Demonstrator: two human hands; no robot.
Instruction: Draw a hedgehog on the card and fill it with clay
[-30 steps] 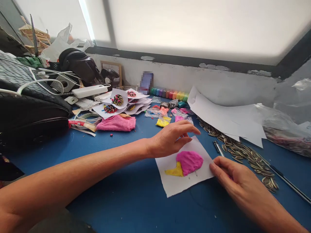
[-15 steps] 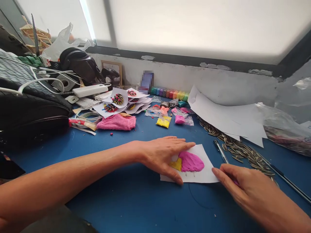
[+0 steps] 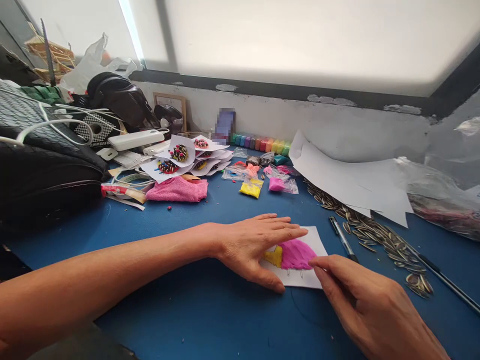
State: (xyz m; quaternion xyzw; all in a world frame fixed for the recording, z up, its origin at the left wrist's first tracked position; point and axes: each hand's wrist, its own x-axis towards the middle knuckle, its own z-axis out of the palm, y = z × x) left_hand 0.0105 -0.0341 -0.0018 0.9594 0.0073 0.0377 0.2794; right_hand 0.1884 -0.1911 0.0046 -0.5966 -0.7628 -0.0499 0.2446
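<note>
A small sheet of white paper [image 3: 318, 243] lies on the blue table, bearing a flattened pink clay shape [image 3: 297, 254] joined to a smaller yellow clay patch [image 3: 274, 257]. Short pencil lines show below the pink clay. My left hand [image 3: 258, 247] rests on the paper's left part with its fingers spread, covering some of the clay. At the right tip of the pink clay, my right hand [image 3: 360, 287] has thumb and forefinger pinched together. Whatever is between those fingertips is too small to make out. Just beyond that hand lies a pen [image 3: 343, 239].
Striped sunflower seeds [image 3: 375, 235] are strewn at the right beside a long thin rod [image 3: 446, 285] and large white sheets [image 3: 345, 175]. Bags of yellow clay [image 3: 251, 188] and pink clay [image 3: 276, 184] lie ahead. Left are a pink cloth [image 3: 178, 190], decorated papers [image 3: 187, 167] and a black bag [image 3: 48, 175].
My right hand has moved left from the paper's right edge to the tip of the pink clay. My left hand stays on the paper, shifted slightly.
</note>
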